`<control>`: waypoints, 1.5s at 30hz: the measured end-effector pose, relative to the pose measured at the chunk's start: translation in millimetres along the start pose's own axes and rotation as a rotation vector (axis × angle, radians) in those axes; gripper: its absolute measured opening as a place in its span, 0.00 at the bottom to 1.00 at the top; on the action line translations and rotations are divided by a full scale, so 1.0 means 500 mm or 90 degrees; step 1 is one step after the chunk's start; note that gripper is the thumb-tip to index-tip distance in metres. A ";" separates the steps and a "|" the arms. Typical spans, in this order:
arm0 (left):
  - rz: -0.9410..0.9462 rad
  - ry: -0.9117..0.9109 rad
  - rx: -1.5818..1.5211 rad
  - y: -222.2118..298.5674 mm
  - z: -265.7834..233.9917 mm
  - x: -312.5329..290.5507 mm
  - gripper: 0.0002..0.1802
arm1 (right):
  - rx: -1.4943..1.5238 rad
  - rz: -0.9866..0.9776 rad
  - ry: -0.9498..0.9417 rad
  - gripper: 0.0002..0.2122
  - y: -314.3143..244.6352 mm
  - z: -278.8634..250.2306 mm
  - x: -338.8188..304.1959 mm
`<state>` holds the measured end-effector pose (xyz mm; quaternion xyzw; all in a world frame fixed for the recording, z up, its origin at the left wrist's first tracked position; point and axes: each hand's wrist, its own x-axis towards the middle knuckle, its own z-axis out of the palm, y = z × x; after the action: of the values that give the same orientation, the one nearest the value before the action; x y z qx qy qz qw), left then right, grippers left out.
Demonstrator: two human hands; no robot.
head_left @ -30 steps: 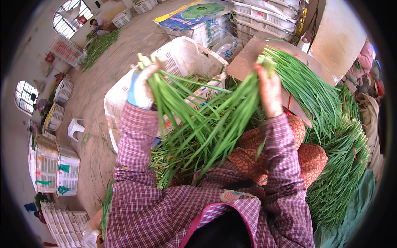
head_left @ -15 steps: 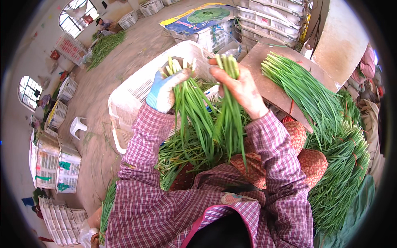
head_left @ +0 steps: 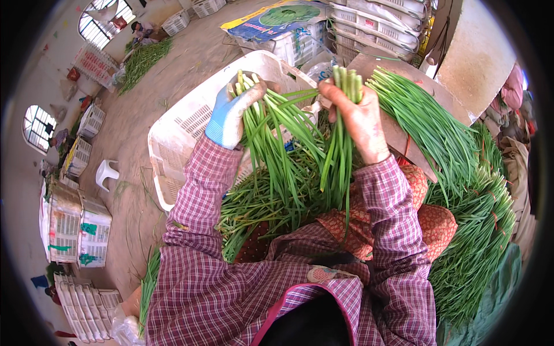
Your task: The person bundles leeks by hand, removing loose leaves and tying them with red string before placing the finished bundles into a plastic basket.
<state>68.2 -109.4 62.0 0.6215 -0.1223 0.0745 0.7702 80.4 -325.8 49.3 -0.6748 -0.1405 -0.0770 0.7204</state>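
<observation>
My left hand [head_left: 231, 111], in a blue and white glove, is closed round a bunch of garlic chives [head_left: 276, 134], pale cut ends up and leaves hanging down. Bare, my right hand [head_left: 359, 115] grips a second bunch of chives [head_left: 339, 151] the same way. A few leaves stretch across between the two bunches. Beneath them, loose chives [head_left: 259, 199] lie heaped by my lap. A white plastic crate [head_left: 187, 118] stands just beyond my left hand. To the right of my right hand, a thick pile of chives [head_left: 418, 112] rests on a brown board [head_left: 398, 135].
Bundled chives [head_left: 473, 248] are heaped at my right side. Behind the crate stands another crate under a printed sheet [head_left: 274, 22], beside stacked white crates [head_left: 375, 26]. A white stool [head_left: 107, 174] and more crates [head_left: 78, 225] are at left. A person [head_left: 141, 32] sits far off.
My right hand has moved right with its bunch, widening the gap from my left hand. Some leaves now stretch across between the bunches.
</observation>
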 end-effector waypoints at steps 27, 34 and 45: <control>-0.044 0.017 -0.008 0.038 -0.037 0.003 0.13 | -0.134 -0.108 -0.138 0.14 -0.016 0.091 0.033; -0.047 0.016 -0.025 0.032 -0.026 0.005 0.15 | -0.050 -0.008 -0.145 0.12 -0.011 0.095 0.038; -0.051 0.087 0.052 0.021 -0.096 0.020 0.15 | -0.240 -0.041 -0.094 0.11 -0.048 -0.033 -0.002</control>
<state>79.8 -60.7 65.1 0.6501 -0.0414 0.0906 0.7533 73.8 -344.1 71.1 -0.7969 -0.1973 -0.0753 0.5661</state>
